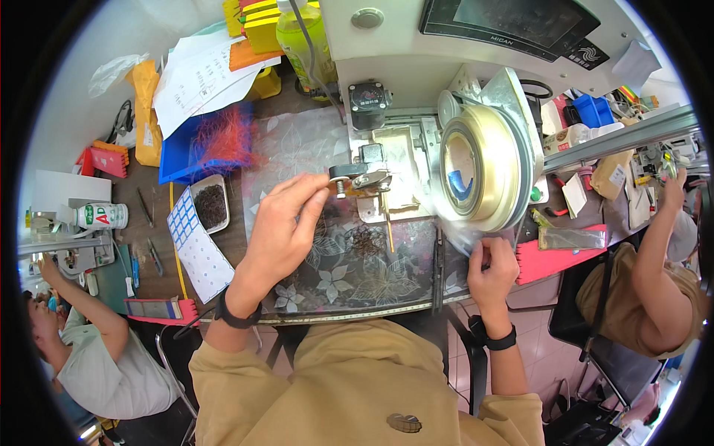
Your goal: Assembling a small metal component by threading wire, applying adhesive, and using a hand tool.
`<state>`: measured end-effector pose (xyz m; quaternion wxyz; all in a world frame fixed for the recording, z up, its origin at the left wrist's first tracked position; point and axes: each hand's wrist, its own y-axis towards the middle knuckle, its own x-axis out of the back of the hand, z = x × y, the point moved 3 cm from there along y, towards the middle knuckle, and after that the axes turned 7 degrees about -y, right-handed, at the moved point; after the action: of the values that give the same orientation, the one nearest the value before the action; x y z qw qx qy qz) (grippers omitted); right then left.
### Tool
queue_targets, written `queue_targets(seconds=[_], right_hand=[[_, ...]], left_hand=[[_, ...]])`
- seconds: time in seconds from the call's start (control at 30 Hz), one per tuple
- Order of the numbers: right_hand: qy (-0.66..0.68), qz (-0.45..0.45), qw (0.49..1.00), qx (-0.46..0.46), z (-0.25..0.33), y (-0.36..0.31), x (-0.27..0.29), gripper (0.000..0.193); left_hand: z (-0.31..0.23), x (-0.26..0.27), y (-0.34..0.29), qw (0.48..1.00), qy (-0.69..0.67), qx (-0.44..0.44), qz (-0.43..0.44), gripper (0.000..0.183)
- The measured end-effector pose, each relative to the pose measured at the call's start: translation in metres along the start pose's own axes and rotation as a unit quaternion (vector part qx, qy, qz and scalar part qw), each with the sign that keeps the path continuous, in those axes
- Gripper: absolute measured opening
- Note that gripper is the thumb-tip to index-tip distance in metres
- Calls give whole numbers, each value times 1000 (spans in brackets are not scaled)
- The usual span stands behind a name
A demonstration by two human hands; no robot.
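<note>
My left hand point(286, 227) reaches over the bench to a small metal clamp fixture point(370, 172) on the machine. Its thumb and forefinger are closed at the fixture's left end, beside an upright spring screw point(341, 188); whatever lies between the fingertips is hidden. A thin brass-coloured rod point(388, 223) points down from the fixture. Just below a large cream wheel point(487, 167), my right hand point(492, 271) is curled with fingers closed; I cannot make out anything in it. The wheel's lower edge looks blurred near that hand. Dark loose strands point(366, 241) lie on the patterned mat point(335, 286) between my hands.
A blue bin point(175, 167) with red fine strands and a white tray point(220, 221) of dark pieces stand left. A green bottle point(305, 44) is behind them. The white machine housing point(409, 37) rises ahead. Co-workers point(111, 364) sit at both sides. A red board point(554, 256) lies right.
</note>
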<state>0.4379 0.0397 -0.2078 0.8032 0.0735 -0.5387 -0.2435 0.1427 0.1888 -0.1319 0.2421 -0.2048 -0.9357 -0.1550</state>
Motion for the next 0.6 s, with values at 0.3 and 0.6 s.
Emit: queue_targets(seconds=[0.3,0.6], right_hand=[[-10,-10,1000,2,0,-1,2,7],[-14,-1,1000,15,3,2,4,8]], left_hand=[[-30,11,9,998,4,-55,-24,32],[-32,6,10,998,28,-44,-20,35]])
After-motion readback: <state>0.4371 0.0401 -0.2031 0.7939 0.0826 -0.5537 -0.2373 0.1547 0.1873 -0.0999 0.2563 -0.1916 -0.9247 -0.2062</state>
